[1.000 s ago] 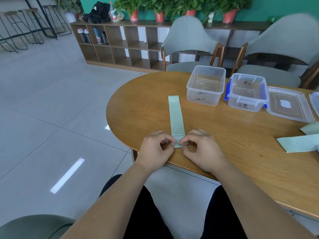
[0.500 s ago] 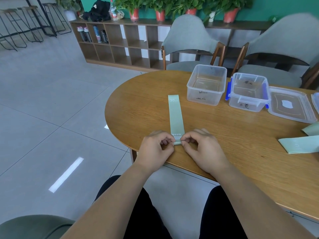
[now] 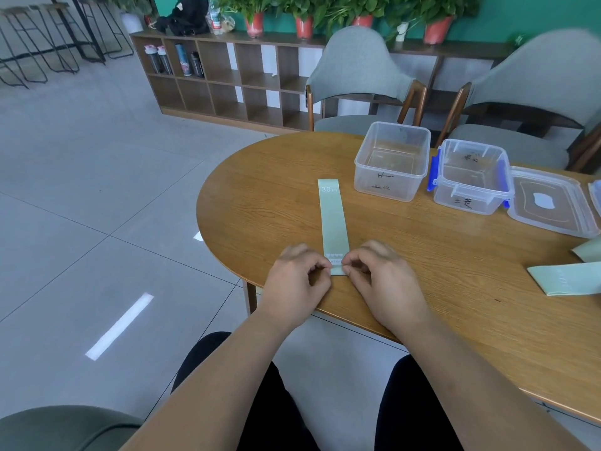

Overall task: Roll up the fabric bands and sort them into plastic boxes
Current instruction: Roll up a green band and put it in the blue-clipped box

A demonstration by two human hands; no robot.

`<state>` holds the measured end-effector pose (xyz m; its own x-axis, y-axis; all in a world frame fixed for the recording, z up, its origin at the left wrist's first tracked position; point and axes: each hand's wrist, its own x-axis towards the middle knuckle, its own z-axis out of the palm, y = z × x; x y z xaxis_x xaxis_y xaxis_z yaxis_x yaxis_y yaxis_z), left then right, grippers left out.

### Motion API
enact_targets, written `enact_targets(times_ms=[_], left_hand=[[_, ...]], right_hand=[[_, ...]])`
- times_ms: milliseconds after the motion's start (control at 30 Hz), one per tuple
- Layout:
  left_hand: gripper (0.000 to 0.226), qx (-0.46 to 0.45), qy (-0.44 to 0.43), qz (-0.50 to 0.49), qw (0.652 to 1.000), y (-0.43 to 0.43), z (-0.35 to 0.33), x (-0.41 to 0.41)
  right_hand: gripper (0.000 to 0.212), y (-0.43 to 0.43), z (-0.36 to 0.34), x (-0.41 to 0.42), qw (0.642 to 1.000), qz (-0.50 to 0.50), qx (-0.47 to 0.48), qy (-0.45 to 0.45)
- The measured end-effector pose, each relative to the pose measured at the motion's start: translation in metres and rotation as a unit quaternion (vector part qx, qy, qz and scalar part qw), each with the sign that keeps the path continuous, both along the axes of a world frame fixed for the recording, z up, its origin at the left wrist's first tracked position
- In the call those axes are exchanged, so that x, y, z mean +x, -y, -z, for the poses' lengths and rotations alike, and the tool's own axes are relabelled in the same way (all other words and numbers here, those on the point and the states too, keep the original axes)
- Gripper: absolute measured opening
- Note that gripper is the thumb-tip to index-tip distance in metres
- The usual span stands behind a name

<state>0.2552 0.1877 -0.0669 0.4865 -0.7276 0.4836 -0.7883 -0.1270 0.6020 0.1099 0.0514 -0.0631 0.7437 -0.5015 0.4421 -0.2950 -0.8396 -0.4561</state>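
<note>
A pale green fabric band [image 3: 333, 219] marked "30" lies flat and lengthwise on the wooden table [image 3: 266, 203], pointing away from me. My left hand [image 3: 294, 281] and my right hand [image 3: 385, 284] both pinch its near end at the table's front edge, fingertips almost touching. Two clear plastic boxes stand behind it: an open one [image 3: 392, 161] and one with blue clips [image 3: 473, 177]. Both look empty.
A clear lid [image 3: 553, 203] lies right of the boxes. Another green band [image 3: 569, 278] lies at the right edge, with a further piece [image 3: 588, 249] above it. Two grey chairs [image 3: 357, 76] stand behind the table. A wooden shelf [image 3: 227, 83] lines the wall.
The hands have stayed at the band's near end with only small finger movements. The band's near edge appears slightly folded over.
</note>
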Motion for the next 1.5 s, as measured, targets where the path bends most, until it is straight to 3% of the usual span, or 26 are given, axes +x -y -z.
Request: enact_targets(times_ms=[233,433,600,933,1333,1500], left_hand=[[0.004,0.009,0.014,-0.009,1.0,0.004,0.002,-0.002],[0.009,-0.012,-0.009,0.019,1.0,0.001,0.001,0.003],[0.006,0.004,-0.001,0.044,0.999,-0.003,-0.001,0.005],[0.005,0.017,-0.011,0.007,1.0,0.002,-0.001,0.003],[0.013,0.005,0.008,-0.016,1.0,0.008,-0.002,0.002],[0.006,0.004,0.027,-0.023,0.999,0.009,-0.002,0.0]], right_hand=[[0.012,-0.004,0.0,-0.002,0.998,0.013,-0.061,-0.016],[0.008,-0.005,0.001,-0.001,0.996,0.024,-0.085,-0.025],[0.01,-0.004,0.003,0.002,0.996,0.03,-0.081,-0.036],[0.003,-0.005,0.0,0.002,0.997,0.036,-0.062,-0.027],[0.01,-0.004,0.003,0.005,0.993,0.057,-0.094,-0.034],[0.009,-0.005,0.002,0.006,0.994,0.06,-0.085,-0.032]])
